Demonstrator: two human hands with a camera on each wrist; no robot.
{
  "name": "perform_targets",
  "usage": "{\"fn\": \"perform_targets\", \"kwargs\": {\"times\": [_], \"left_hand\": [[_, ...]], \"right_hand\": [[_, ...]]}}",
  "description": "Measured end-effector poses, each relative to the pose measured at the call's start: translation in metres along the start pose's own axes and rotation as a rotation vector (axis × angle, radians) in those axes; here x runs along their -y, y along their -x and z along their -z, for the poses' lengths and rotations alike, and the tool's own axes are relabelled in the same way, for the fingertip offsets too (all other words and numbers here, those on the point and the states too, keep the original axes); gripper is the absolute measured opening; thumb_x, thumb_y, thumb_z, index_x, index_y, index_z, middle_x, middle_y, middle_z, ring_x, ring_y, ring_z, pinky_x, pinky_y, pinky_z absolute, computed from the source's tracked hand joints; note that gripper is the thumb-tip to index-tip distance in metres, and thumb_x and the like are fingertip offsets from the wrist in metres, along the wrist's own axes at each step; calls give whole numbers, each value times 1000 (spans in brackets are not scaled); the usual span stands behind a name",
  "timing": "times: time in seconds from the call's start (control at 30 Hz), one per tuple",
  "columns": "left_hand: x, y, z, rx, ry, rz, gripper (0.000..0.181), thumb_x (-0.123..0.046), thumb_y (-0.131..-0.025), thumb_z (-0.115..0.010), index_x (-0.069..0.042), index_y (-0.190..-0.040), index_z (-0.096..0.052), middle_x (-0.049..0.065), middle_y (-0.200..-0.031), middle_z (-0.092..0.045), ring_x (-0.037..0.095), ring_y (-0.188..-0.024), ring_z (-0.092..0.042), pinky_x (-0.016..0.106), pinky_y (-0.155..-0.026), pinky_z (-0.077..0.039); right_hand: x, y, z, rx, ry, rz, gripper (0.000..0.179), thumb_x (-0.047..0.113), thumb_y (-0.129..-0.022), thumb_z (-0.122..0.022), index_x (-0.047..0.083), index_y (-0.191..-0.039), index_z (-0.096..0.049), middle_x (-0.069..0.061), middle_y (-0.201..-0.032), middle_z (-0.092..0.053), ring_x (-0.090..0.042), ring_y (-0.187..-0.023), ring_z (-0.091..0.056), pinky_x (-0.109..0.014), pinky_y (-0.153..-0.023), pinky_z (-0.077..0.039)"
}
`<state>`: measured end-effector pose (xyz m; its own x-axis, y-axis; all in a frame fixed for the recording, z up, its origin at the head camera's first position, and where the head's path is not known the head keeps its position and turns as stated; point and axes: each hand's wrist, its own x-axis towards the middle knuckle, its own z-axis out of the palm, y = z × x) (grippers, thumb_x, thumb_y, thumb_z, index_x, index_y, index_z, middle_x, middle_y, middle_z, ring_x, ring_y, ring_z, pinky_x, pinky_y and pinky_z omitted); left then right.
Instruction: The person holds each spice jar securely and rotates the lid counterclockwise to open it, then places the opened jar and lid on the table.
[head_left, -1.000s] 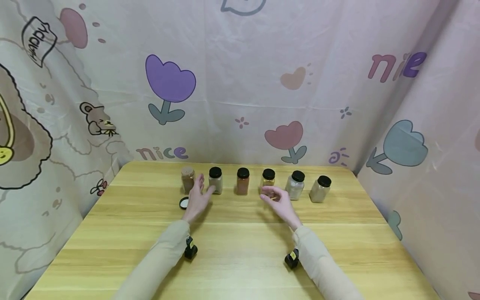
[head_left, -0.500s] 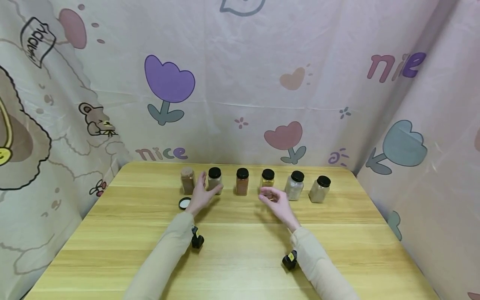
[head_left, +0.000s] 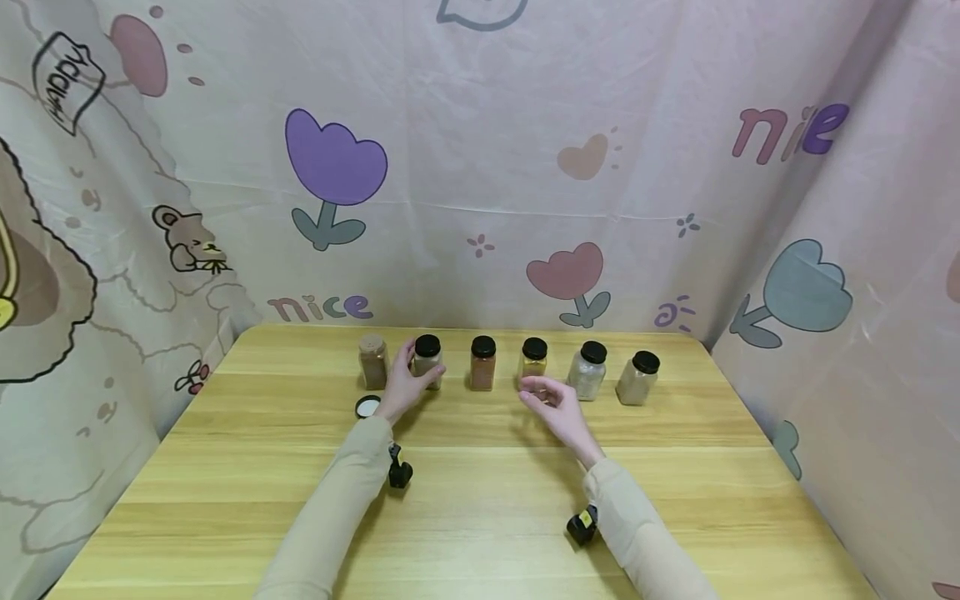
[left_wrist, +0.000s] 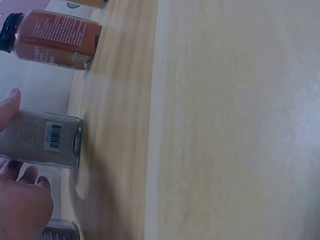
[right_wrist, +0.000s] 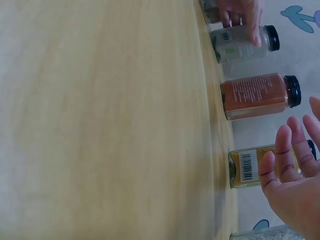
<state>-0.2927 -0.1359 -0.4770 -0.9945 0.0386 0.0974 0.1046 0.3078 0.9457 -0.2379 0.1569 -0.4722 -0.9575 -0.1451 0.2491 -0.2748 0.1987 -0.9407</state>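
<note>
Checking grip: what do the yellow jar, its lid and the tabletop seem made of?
Yellow jar: probably glossy glass, given its clear base. Lid: smooth-looking black; plastic or coated metal, unclear. Tabletop: satin wood or laminate, from grain and soft glare.

Wooden table point(head_left: 480, 517), pale yellow, grain visible. Standing upright in a spaced row toward the far edge, left to right: brown jar point(head_left: 373, 368), uncapped; then, black-capped, grey jar point(head_left: 429, 364), orange-red jar point(head_left: 483, 370), yellow jar point(head_left: 533, 367), white jar point(head_left: 587, 379), beige jar point(head_left: 637, 386). Black lid point(head_left: 367, 406), white inside upward, near the brown jar.
</note>
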Motion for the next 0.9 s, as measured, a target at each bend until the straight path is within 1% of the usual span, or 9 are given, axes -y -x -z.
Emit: {"fn": "perform_targets", "kwargs": {"times": [0.07, 0.2, 0.33, 0.4, 0.43, 0.57, 0.67, 0.83, 0.9], "left_hand": [[0, -1, 0, -12, -9, -26, 83, -20, -95, -71, 1, -157, -20, 26, -164, -24, 41, -154, -20, 54, -128, -19], [-1, 1, 0, -19, -12, -86, 72, -16, -92, -75, 3, -149, -36, 27, -152, -42, 41, -147, -36, 52, -125, -28], [-1, 7, 2, -1, -18, -103, 61, -16, -87, -80, 0, -138, -50, 24, -140, -55, 39, -137, -49, 52, -120, -37], [0, 11, 3, 2, -28, -89, 59, -18, -85, -82, -1, -134, -54, 22, -137, -58, 38, -134, -52, 52, -118, -39], [1, 12, 3, -5, -37, -80, 58, -20, -83, -84, -2, -131, -56, 20, -134, -60, 35, -130, -54, 49, -116, -42], [0, 18, 3, 3, -52, -67, 55, -21, -79, -87, -4, -124, -59, 17, -127, -63, 32, -122, -59, 47, -111, -47], [-2, 22, 3, 35, -54, -62, 55, -22, -77, -89, -5, -119, -58, 16, -124, -63, 33, -121, -60, 49, -110, -48], [-2, 29, -1, 76, -100, -65, 55, -26, -74, -91, -8, -113, -57, 12, -120, -65, 31, -119, -62, 49, -107, -49], [-3, 32, -3, 82, -115, -72, 56, -27, -72, -92, -9, -112, -58, 11, -118, -66, 29, -116, -63, 47, -105, -51]], "right_hand": [[1, 1, 0, 1, -1, -6, 32, 9, -94, -70, -8, -121, -65, -30, -117, -66, -1, -85, -63, -16, -80, -51], [1, 2, -1, -1, -6, -18, 33, 8, -94, -69, -9, -122, -64, -30, -118, -65, -2, -85, -63, -16, -80, -52], [2, 3, -2, -2, -7, -29, 32, 7, -94, -69, -8, -122, -65, -29, -118, -65, -1, -84, -63, -16, -80, -52], [1, 2, -3, 0, -10, -31, 31, 7, -93, -69, -7, -121, -65, -29, -118, -65, -1, -83, -64, -16, -80, -52], [1, 2, -3, 2, -12, -30, 32, 7, -93, -70, -7, -121, -66, -29, -118, -65, 0, -84, -64, -16, -80, -52], [21, 7, -2, 17, -20, -34, 33, 4, -94, -68, -11, -122, -63, -32, -119, -64, -4, -86, -63, -16, -80, -51], [31, 8, -1, 30, -21, -49, 34, 1, -94, -67, -14, -123, -61, -34, -121, -63, -7, -87, -63, -16, -80, -51], [11, 2, -2, 34, -18, -44, 34, 2, -94, -67, -11, -125, -62, -33, -123, -64, -6, -89, -63, -15, -80, -51], [9, 2, -2, 32, -16, -36, 33, 3, -95, -67, -10, -125, -63, -32, -123, -64, -5, -90, -63, -15, -81, -51]]}}
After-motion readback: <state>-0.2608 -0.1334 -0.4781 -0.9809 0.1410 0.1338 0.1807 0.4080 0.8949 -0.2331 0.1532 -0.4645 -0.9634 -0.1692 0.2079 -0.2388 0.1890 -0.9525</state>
